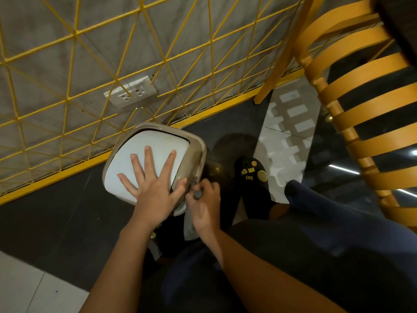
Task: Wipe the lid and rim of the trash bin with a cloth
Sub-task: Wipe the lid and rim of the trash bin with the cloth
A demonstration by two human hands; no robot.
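The work looks to be at the rim stage, or just starting it. The left hand [155, 188] lies flat on the lid [126, 159] of the trash bin [194, 159], fingers straight and spread wide, holding nothing and apparently pressing the lid steady. At the bin's near right corner the right hand [204, 199] has its fingers curled tight round a small grey lump [198, 194] held against the rim [155, 127]. This may be the cloth bunched up, but it is too small and dim to tell. The bin stands on the dark floor [67, 211]. Just behind it is a yellow wire grid [74, 32], and a slatted wooden chair [361, 109] stands well off to its right. The lid is a smooth, white, slightly domed panel with rounded corners. It sits inside a broad tan rim, which looks like hard plastic and shows pale smears and scuffs along its right band. Judging from that, the next move calls for dragging the lump along that band and round the curved corners. It needs firm enough pressure to lift the marks while the flat hand keeps the lid from tipping. The dark slot between lid and rim on the far side may catch the cloth.
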